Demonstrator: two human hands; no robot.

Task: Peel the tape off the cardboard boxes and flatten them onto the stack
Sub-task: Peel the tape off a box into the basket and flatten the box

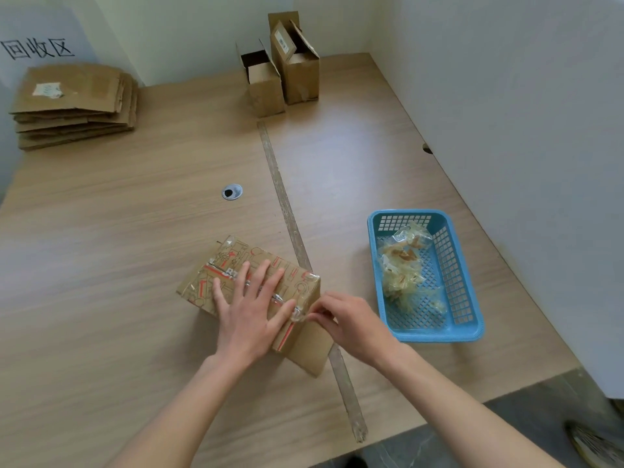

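Note:
A printed cardboard box (pixel 216 268) with red and brown drawings lies on the wooden table in front of me. My left hand (pixel 250 309) presses flat on its top with fingers spread. Clear tape (pixel 297 312) runs along the box's right end, and my right hand (pixel 351 319) pinches its loose end at the box's right edge. A stack of flattened cardboard (pixel 71 103) lies at the far left corner of the table. Two open upright boxes (pixel 266 86) (pixel 300 69) stand at the back by the wall.
A blue plastic basket (pixel 469 298) holding crumpled peeled tape (pixel 401 265) sits to the right of the box. A worn seam strip (pixel 287 211) runs down the table. A round cable grommet (pixel 232 191) sits mid-table. White walls close in the right and back.

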